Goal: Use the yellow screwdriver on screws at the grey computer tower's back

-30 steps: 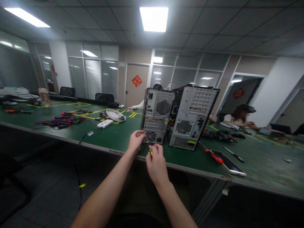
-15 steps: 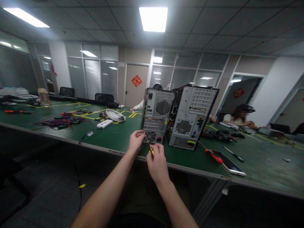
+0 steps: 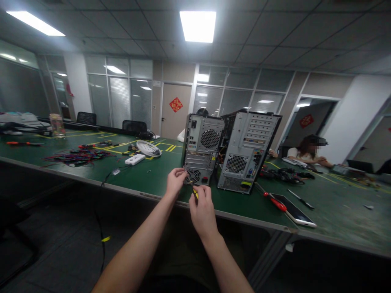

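Two computer cases stand upright side by side, their back panels facing me. My right hand [image 3: 203, 205] is closed round a yellow and black screwdriver [image 3: 195, 192], whose shaft points up at the lower left of the left computer case [image 3: 200, 138], near its bottom fan grille. My left hand [image 3: 176, 181] is at that same lower left corner, fingers pinched together by the shaft's tip. Whatever may be between those fingers is too small to make out. To the right is the second computer case [image 3: 246, 150], touched by neither hand.
On the green table [image 3: 171, 189] a red-handled screwdriver [image 3: 277, 202] lies on a phone [image 3: 295, 211], beside a thin tool [image 3: 301, 199]. Leftward are a white power strip [image 3: 135, 159], a white basket [image 3: 148, 148] and a wire pile [image 3: 80, 155]. A person [image 3: 310, 150] sits far right.
My hands stay at the same corner of the left case, with the screwdriver shifted very slightly. The other person's hand behind the left case has drawn back out of sight.
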Action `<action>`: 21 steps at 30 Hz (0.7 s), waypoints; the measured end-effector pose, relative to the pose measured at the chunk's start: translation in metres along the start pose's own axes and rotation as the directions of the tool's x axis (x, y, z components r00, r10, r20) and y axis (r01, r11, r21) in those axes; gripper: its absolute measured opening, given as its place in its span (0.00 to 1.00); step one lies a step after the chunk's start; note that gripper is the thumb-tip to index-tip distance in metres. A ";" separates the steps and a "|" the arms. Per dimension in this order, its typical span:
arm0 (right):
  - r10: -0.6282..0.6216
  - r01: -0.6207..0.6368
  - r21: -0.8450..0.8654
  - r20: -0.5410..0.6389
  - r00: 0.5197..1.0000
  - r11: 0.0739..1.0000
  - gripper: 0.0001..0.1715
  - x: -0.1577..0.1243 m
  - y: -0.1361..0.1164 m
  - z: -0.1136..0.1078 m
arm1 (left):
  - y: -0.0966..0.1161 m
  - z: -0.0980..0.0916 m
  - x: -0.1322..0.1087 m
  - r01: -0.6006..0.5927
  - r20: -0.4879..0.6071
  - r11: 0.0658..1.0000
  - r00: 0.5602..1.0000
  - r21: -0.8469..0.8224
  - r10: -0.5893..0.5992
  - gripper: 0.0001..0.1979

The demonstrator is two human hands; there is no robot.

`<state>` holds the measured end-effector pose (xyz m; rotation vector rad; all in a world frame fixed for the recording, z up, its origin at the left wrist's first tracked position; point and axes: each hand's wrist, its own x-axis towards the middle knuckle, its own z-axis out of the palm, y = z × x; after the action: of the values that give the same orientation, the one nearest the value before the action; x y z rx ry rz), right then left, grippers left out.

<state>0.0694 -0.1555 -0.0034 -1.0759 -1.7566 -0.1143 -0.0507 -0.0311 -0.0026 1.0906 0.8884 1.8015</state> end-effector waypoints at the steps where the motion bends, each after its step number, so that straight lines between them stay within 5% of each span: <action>1: -0.002 0.002 -0.008 0.001 1.000 1.000 0.16 -0.001 0.000 0.001 | 0.000 0.000 0.000 -0.003 0.005 1.000 1.000 0.005 0.003 0.16; 6: -0.015 0.015 -0.067 -0.009 1.000 0.998 0.16 -0.004 0.000 0.005 | -0.004 -0.007 0.009 -0.041 -0.004 0.991 0.999 0.127 0.042 0.11; 9: -0.015 0.012 -0.096 -0.026 1.000 0.995 0.16 -0.006 -0.002 0.008 | -0.004 -0.017 0.021 -0.163 -0.018 0.931 0.984 0.325 0.179 0.08; 14: 0.006 -0.010 -0.152 -0.021 1.000 0.988 0.18 -0.011 -0.008 0.015 | -0.003 -0.032 0.036 -0.327 0.186 0.799 0.945 0.505 0.269 0.20; 21: 0.033 -0.053 -0.207 -0.103 0.994 0.977 0.19 -0.011 -0.010 0.020 | -0.003 -0.029 0.033 -0.465 0.291 0.712 0.885 0.527 0.363 0.18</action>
<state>0.0491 -0.1571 -0.0180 -1.2378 -1.6570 -0.3272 -0.0856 -0.0042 -0.0049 1.9490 1.2090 1.7840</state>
